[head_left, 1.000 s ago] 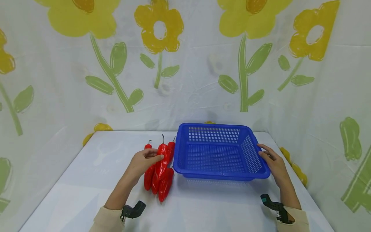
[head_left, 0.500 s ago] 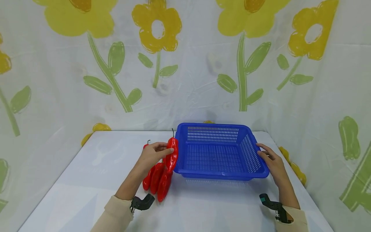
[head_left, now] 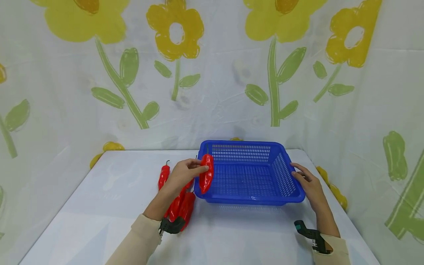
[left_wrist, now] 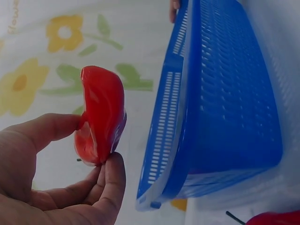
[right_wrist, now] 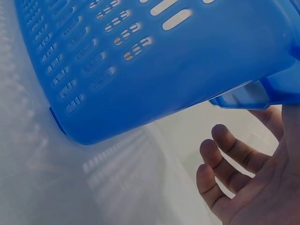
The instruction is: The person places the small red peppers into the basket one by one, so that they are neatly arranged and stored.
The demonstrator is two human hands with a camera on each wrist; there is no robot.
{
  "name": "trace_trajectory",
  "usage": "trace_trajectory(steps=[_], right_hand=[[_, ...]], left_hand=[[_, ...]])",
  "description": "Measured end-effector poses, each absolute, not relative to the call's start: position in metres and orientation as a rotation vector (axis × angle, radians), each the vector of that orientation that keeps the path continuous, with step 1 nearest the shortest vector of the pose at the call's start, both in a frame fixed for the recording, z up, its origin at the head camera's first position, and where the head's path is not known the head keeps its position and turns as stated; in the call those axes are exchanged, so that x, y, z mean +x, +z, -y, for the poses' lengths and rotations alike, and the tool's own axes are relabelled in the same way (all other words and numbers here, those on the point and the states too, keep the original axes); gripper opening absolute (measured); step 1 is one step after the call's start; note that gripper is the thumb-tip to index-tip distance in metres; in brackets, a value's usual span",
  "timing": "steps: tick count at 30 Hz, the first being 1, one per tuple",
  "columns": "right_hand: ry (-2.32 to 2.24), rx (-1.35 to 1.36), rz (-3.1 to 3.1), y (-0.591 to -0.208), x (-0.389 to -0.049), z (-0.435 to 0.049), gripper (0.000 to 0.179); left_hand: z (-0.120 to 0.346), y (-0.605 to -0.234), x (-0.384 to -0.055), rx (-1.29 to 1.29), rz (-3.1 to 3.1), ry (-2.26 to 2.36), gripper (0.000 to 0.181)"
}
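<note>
In the head view my left hand [head_left: 183, 174] pinches a glossy red chili pepper [head_left: 207, 176] between thumb and fingers. That pepper hangs stem up over the left rim of a blue plastic basket [head_left: 245, 200]. From the left wrist, the held pepper [left_wrist: 104, 112] shows beside the basket's outer wall [left_wrist: 229, 117]. My right hand [head_left: 309, 186] grips the basket's right rim by thumb and forefinger. In the right wrist view its other fingers [right_wrist: 215, 154] are loosely bent below the rim. More red peppers [head_left: 187, 208] lie on the table left of the basket, partly behind my left arm.
The white table [head_left: 245, 235] runs back to a curtain [head_left: 218, 92] printed with yellow flowers. One red pepper [head_left: 163, 174] lies a little apart, at the far left of the group. The basket has slotted walls and a mesh bottom.
My left hand has lifted one pepper from the group and carried it right, to above the basket's left rim. My right hand has stayed at the basket's right rim.
</note>
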State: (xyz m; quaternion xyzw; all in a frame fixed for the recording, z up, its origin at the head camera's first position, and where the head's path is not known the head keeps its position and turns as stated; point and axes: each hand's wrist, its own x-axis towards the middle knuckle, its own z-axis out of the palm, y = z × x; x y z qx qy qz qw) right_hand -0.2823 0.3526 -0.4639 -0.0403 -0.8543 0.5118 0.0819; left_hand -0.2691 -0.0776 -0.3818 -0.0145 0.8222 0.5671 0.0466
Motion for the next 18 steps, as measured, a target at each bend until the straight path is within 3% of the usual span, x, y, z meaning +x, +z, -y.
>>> trace_trajectory(steps=[9, 18], right_hand=[[1.513, -0.163, 2.567, -0.463, -0.269, -0.360, 0.059], [1.521, -0.111, 2.557, -0.461, -0.282, -0.352, 0.058]], left_hand=[[0.054, -0.380, -0.277, 0.043, -2.435, 1.750, 0.048], [0.043, -0.371, -0.284, 0.035, -2.371, 1.796, 0.049]])
